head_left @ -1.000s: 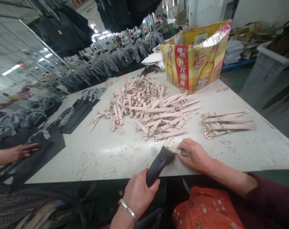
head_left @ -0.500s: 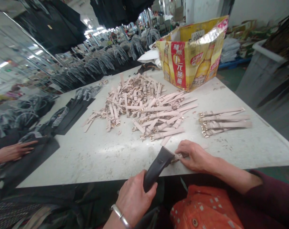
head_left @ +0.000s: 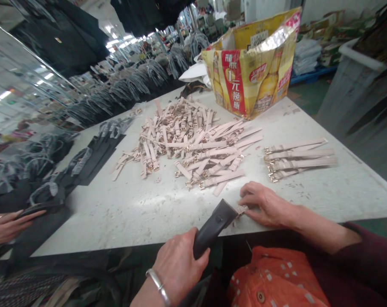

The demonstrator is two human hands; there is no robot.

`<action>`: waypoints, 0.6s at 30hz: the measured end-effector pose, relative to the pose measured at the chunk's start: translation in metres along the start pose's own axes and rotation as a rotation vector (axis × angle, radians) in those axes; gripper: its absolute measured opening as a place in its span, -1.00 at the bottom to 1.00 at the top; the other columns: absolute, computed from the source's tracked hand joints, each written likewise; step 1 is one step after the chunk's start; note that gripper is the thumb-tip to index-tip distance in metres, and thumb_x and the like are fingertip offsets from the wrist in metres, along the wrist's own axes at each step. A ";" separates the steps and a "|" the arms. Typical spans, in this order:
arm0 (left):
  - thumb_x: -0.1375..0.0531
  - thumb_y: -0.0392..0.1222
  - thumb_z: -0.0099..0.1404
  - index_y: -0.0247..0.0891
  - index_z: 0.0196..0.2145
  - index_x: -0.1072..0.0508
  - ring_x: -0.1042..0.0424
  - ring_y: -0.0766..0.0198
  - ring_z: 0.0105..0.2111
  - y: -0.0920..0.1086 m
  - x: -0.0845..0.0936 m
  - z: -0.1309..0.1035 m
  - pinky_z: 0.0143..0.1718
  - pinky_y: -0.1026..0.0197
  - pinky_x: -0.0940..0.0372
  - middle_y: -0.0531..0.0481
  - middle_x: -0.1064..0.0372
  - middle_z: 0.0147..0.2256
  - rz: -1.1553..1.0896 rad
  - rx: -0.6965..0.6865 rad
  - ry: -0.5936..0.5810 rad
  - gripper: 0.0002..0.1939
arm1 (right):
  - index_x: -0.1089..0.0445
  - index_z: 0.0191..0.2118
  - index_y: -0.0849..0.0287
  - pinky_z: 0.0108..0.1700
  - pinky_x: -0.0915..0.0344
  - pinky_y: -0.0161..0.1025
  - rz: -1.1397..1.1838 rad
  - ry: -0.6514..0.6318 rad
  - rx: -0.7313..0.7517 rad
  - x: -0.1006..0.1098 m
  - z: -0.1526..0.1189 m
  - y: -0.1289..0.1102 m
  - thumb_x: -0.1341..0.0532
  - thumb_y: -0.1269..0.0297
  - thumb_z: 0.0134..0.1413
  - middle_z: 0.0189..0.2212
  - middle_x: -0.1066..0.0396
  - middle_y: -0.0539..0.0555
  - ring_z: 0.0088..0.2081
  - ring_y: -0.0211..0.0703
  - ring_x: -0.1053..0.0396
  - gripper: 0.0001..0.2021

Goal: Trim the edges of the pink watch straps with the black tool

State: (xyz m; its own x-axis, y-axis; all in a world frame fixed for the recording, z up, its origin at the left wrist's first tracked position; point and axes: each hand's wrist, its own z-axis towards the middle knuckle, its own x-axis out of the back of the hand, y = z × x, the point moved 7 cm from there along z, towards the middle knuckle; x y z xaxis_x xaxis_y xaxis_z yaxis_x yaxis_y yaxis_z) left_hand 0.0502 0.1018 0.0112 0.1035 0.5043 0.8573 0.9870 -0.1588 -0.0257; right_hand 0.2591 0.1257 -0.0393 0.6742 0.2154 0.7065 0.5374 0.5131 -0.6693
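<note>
My left hand [head_left: 177,264], with a silver bangle at the wrist, is wrapped round a black handheld tool [head_left: 214,228] shaped like a hair clipper. Its wide head points up and right, close against a short pale pink buckle strap [head_left: 241,209]. The fingers of my right hand [head_left: 268,207] pinch that strap near the table's front edge; much of it is hidden by the hand and the tool. A big tangled pile of similar straps [head_left: 180,143] with gold buckles lies ahead. To the right, several straps [head_left: 304,160] are laid side by side, buckles to the left.
A yellow beer carton [head_left: 251,81], open at the top, stands at the back of the white table [head_left: 123,217]. On the left, another person's hand [head_left: 11,226] touches black bag pieces [head_left: 49,230]. A grey bin [head_left: 350,94] stands beyond the table's right edge.
The view has shifted slightly. My right hand's fingers have opened a little around the strap, while the tool stays close to it. The other person's hand has shifted on the black pieces.
</note>
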 end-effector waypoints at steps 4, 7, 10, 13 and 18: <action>-0.05 -0.01 0.14 -0.15 -0.36 -0.39 -0.45 0.15 -0.43 0.008 0.003 -0.003 -0.44 0.24 -0.17 -0.02 -0.46 -0.46 0.060 -0.032 -0.015 -0.78 | -0.44 -0.20 0.19 -0.15 -0.23 -0.21 0.026 -0.053 -0.002 0.000 0.001 -0.001 -0.18 0.43 -0.02 -0.29 -0.31 0.13 -0.21 -0.13 -0.26 -0.79; -0.03 -0.02 0.15 -0.14 -0.38 -0.38 -0.47 0.12 -0.40 0.017 0.006 -0.001 -0.41 0.21 -0.20 -0.03 -0.46 -0.45 0.092 -0.070 -0.012 -0.79 | -0.44 -0.19 0.19 -0.16 -0.23 -0.23 0.058 -0.068 -0.005 0.002 0.002 0.000 -0.17 0.45 -0.01 -0.28 -0.32 0.12 -0.21 -0.13 -0.27 -0.78; -0.01 -0.04 0.16 -0.14 -0.39 -0.37 -0.47 0.10 -0.39 0.026 0.010 0.004 -0.40 0.19 -0.22 -0.03 -0.47 -0.44 0.107 -0.076 0.007 -0.79 | -0.44 -0.18 0.18 -0.16 -0.23 -0.25 0.091 -0.085 -0.002 0.004 0.002 -0.001 -0.16 0.46 0.00 -0.28 -0.33 0.12 -0.21 -0.14 -0.28 -0.77; -0.02 -0.04 0.15 -0.14 -0.40 -0.38 -0.47 0.09 -0.39 0.034 0.012 0.010 -0.40 0.18 -0.22 -0.03 -0.47 -0.44 0.120 -0.082 0.018 -0.80 | -0.44 -0.18 0.19 -0.14 -0.24 -0.26 0.117 -0.095 0.003 0.006 0.002 0.000 -0.14 0.50 0.01 -0.27 -0.34 0.11 -0.20 -0.15 -0.29 -0.75; -0.02 -0.03 0.14 -0.16 -0.38 -0.39 -0.46 0.12 -0.40 0.030 0.012 0.012 -0.41 0.20 -0.21 -0.05 -0.46 -0.44 0.098 -0.070 0.005 -0.77 | -0.42 -0.15 0.20 -0.09 -0.24 -0.23 0.139 -0.092 0.036 0.005 0.003 0.004 -0.16 0.52 -0.03 -0.20 -0.36 0.12 -0.14 -0.13 -0.30 -0.72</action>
State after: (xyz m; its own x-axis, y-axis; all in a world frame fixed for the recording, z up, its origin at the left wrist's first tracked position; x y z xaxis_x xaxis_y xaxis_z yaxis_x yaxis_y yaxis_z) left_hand 0.0826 0.1131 0.0150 0.1985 0.4794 0.8548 0.9611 -0.2662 -0.0739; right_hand 0.2636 0.1311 -0.0380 0.6907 0.3610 0.6267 0.4225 0.5019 -0.7547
